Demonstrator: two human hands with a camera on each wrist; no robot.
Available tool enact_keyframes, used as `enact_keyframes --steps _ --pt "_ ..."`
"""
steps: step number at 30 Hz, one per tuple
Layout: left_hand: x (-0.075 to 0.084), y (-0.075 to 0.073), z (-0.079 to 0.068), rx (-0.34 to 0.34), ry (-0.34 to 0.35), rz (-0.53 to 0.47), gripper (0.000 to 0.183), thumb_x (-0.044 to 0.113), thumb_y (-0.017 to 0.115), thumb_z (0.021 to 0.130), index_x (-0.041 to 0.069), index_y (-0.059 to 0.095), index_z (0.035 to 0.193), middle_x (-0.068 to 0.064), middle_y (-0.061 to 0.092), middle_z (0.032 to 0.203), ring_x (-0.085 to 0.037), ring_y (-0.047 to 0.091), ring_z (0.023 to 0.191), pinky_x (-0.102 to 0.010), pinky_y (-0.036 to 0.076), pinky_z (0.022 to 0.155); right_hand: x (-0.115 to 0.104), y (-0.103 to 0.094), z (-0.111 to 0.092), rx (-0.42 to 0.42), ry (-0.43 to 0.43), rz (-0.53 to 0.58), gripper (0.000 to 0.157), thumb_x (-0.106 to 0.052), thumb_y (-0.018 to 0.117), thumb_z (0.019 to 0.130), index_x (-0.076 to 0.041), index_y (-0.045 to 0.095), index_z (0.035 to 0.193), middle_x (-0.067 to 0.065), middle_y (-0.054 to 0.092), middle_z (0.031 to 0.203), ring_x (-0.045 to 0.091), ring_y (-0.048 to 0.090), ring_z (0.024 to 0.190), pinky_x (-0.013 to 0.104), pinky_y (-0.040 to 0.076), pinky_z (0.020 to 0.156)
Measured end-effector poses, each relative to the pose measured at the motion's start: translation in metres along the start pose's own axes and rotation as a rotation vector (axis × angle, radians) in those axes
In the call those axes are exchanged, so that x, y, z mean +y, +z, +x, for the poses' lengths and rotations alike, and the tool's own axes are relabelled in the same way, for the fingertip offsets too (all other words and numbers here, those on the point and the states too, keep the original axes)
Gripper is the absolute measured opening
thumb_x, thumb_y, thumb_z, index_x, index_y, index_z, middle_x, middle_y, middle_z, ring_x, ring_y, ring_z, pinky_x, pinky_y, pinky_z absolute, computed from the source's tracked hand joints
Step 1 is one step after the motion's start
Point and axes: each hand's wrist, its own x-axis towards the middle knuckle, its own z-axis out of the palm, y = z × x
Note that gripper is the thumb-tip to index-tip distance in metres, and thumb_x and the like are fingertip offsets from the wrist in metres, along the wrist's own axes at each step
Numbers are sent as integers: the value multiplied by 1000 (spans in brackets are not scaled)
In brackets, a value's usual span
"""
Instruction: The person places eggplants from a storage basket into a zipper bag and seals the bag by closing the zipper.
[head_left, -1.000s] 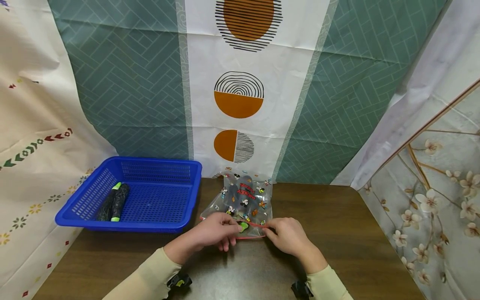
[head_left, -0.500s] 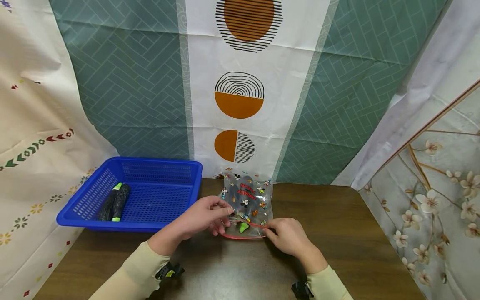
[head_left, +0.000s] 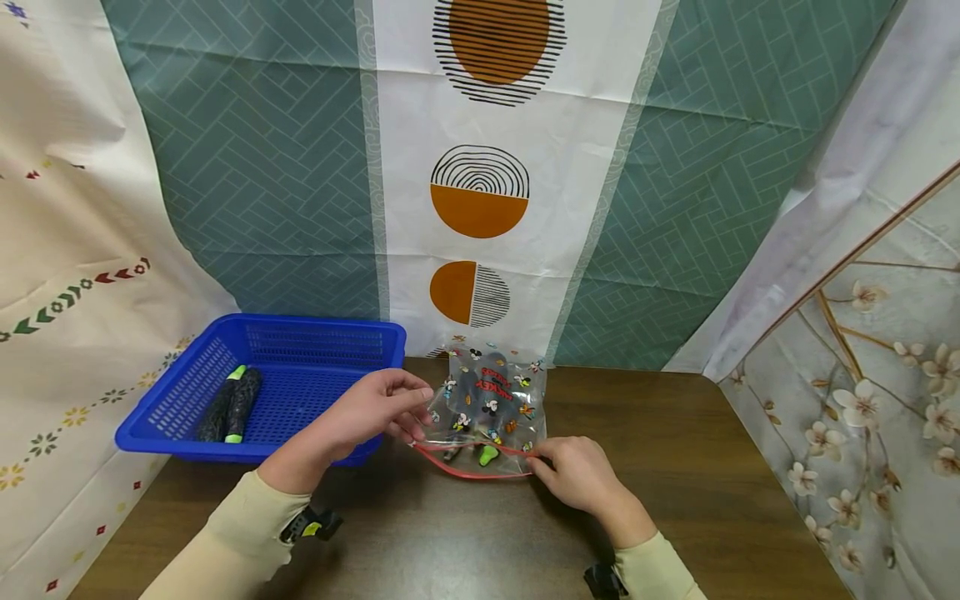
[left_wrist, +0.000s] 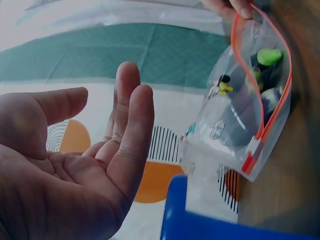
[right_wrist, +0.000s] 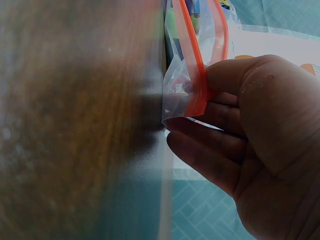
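Observation:
A clear zip bag (head_left: 504, 421) with cartoon prints and a red zip edge lies on the table, its mouth gaping toward me. Inside are dark things, one with a bright green end (left_wrist: 270, 56); the rest is blurred by the plastic. My right hand (head_left: 576, 471) pinches the bag's right corner between thumb and fingers, as the right wrist view confirms. My left hand (head_left: 371, 417) hovers between the bag and the blue basket (head_left: 396, 367), thumb apart from its fingers and nothing held. A white slider (left_wrist: 254, 146) sits at the zip's left end.
Two long, dark, bumpy vegetables (head_left: 240, 404) with green ends lie at the left inside the basket. The brown table (head_left: 637, 408) meets a patterned cloth (head_left: 637, 275) behind the bag. More cloth hangs at both sides.
My left hand has drawn back from the bag's mouth, up and left toward the basket. The mouth's left side now shows uncovered. My right hand keeps its place on the corner.

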Motion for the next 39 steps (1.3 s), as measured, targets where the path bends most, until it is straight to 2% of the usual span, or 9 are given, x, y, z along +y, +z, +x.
enact_keyframes --steps 7,11,18,27,32,39 --pt "4 -18 -5 39 -16 22 45 26 66 114 -10 57 140 -26 77 107 -33 80 88 -49 69 83 2 2 0 -4 2 8 5 -22 86 98 -23 85 93 -13 77 84 9 71 72 38 58 62" --pt "5 -34 -8 67 -22 55 46 28 66 114 -10 60 139 -23 76 106 -32 80 90 -45 69 81 2 3 0 -6 3 8 4 -22 86 98 -24 85 94 -12 78 86 9 72 73 38 59 63" --pt "7 -63 -12 103 -31 111 56 33 67 114 -14 58 144 -21 76 108 -32 79 94 -44 69 82 2 4 0 -8 7 -1 4 -23 86 98 -24 85 95 -12 79 86 10 73 74 39 59 64" --pt "8 -96 -10 146 -59 160 61 36 66 114 -12 53 149 -24 76 115 -28 80 98 -42 69 85 4 3 0 -14 14 -2 5 -23 85 98 -23 85 94 -12 78 85 10 73 74 40 60 64" --pt "6 -114 -9 168 -75 188 65 37 66 115 -14 50 152 -18 77 113 -27 80 100 -42 68 86 4 3 0 -16 13 -10 5 -23 85 99 -23 85 94 -12 78 86 9 72 74 39 60 64" --pt "6 -136 -10 192 -114 290 64 37 62 116 -17 52 149 -15 78 111 -31 80 102 -46 68 87 4 3 0 -10 17 -4 4 -23 85 98 -23 86 95 -11 79 86 9 73 74 39 60 65"
